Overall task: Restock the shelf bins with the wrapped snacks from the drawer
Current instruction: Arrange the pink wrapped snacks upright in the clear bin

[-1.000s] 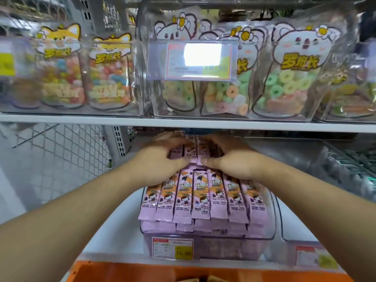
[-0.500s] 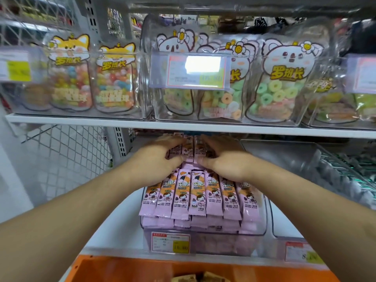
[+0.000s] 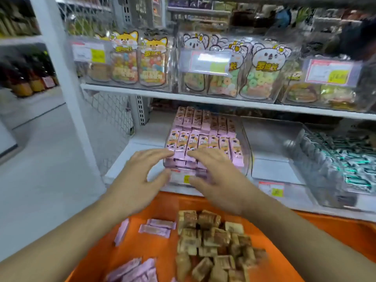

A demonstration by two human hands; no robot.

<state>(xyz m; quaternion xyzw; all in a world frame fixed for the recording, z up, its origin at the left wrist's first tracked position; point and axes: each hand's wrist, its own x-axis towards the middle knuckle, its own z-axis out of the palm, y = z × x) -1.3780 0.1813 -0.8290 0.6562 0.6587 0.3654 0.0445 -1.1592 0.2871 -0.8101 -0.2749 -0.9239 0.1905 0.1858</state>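
Shop aisle, white shelf (image 3: 203, 99) with clear bins; an orange drawer (image 3: 335, 231) sits pulled out just below the shelf. Landmark: the pink bin (image 3: 247, 139) on the lower shelf, packed with pink snacks (image 3: 200, 139) in two rows, long axes running front to back. Left hand (image 3: 134, 180) at the bin's front left corner, right hand (image 3: 215, 178) at its front, both released, fingers spread, tips touching or just over the front row; neither grip holds anything. Remaining pink bars (image 3: 157, 227) lie loose in the drawer, below the bin and nearer the viewer, behind both hands, long axes mostly crosswise; a second pink heap (image 3: 134, 270) is cut off at the bottom edge. Left hand looks nearer to them, so next pick likely means pulling back and down. Brown snacks (image 3: 213, 241) piled right of the pink bars. Motion blur; bin price tag mostly hidden by the hands; whether fingertips actually press the wrappers is hard to tell.
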